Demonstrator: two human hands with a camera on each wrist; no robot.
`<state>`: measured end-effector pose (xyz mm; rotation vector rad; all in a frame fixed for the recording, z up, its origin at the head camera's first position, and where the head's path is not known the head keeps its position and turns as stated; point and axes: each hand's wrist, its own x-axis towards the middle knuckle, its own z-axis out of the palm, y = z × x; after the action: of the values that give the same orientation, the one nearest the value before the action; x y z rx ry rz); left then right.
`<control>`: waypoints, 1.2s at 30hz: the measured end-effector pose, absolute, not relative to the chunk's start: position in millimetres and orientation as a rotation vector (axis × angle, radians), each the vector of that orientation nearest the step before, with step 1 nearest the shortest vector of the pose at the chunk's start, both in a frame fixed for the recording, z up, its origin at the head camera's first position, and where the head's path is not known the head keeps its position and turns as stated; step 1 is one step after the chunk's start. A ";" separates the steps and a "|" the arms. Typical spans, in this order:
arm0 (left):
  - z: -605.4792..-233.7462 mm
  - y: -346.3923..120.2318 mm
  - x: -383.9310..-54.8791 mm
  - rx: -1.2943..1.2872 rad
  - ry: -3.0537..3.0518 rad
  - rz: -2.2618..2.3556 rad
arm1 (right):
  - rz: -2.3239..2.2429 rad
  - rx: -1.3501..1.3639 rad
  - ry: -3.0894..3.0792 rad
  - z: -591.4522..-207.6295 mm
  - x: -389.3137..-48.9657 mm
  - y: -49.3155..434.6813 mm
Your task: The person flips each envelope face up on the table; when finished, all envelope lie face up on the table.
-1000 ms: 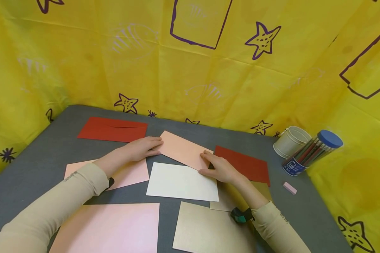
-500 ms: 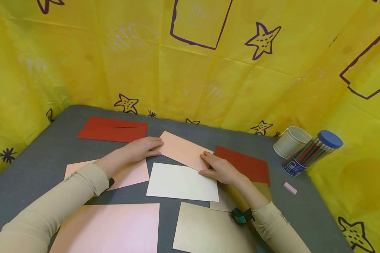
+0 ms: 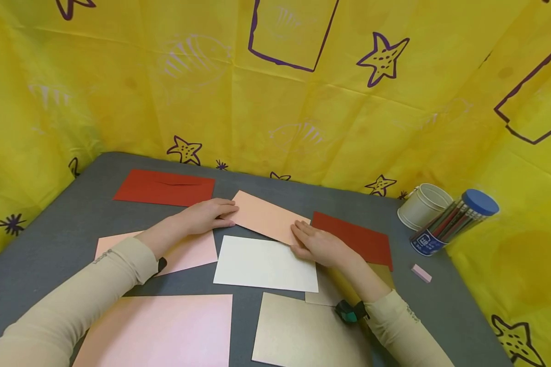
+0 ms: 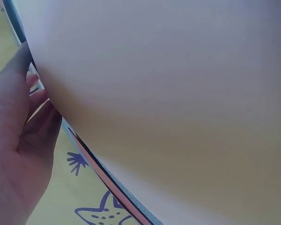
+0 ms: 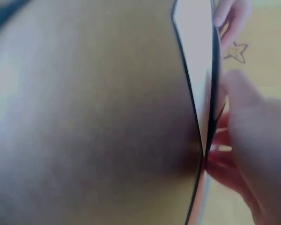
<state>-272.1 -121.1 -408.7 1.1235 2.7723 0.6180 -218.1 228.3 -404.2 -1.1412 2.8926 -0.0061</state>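
Observation:
A peach envelope-shaped paper (image 3: pixel 267 216) lies at a slant near the middle of the dark table. At its left end, my left hand (image 3: pixel 206 214) rests with fingers fairly straight on the corner. My right hand (image 3: pixel 323 244) touches the other end, fingertips on top and thumb by the lower edge. Just below lies a white envelope-shaped paper (image 3: pixel 265 264), its upper right corner under the right hand. In the left wrist view, a large pale sheet fills most of the picture beside my left hand (image 4: pixel 23 131). The right wrist view shows my right hand (image 5: pixel 253 145) with relaxed fingers.
Red envelopes lie at back left (image 3: pixel 165 187) and right (image 3: pixel 352 238). Pink papers (image 3: pixel 160 331) are at left, gold-beige ones (image 3: pixel 303 329) at right. A white metal bucket (image 3: pixel 423 206), a tub of pencils (image 3: pixel 454 221) and a pink eraser (image 3: pixel 421 273) stand or lie farther right.
My right hand's fingers and thumb have shifted very slightly at the peach paper's right end. The left hand and the papers look the same.

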 end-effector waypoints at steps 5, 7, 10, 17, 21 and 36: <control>-406.8 -123.1 -272.1 1.092 2.764 0.611 | 0.031 -1.382 2.949 -402.2 -221.2 231.3; -406.0 -123.9 -271.7 1.091 2.776 0.599 | 0.036 -1.467 2.960 -401.7 -222.6 232.6; -404.8 -124.6 -270.8 1.101 2.809 0.579 | -0.012 -1.531 2.971 -401.0 -224.4 235.1; -398.8 -124.3 -268.5 1.122 2.921 0.604 | -0.260 -1.541 3.012 -397.7 -224.8 240.6; -394.7 -124.5 -267.4 1.193 3.039 0.625 | -0.310 -1.631 3.114 -395.7 -225.8 241.6; -382.4 -122.2 -264.3 0.997 3.140 1.182 | -0.929 -1.437 3.238 -382.9 -241.2 239.7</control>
<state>-264.3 -122.2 -382.4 0.9966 3.1400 1.1817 -241.2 239.7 -382.9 -1.4370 3.2379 -0.9285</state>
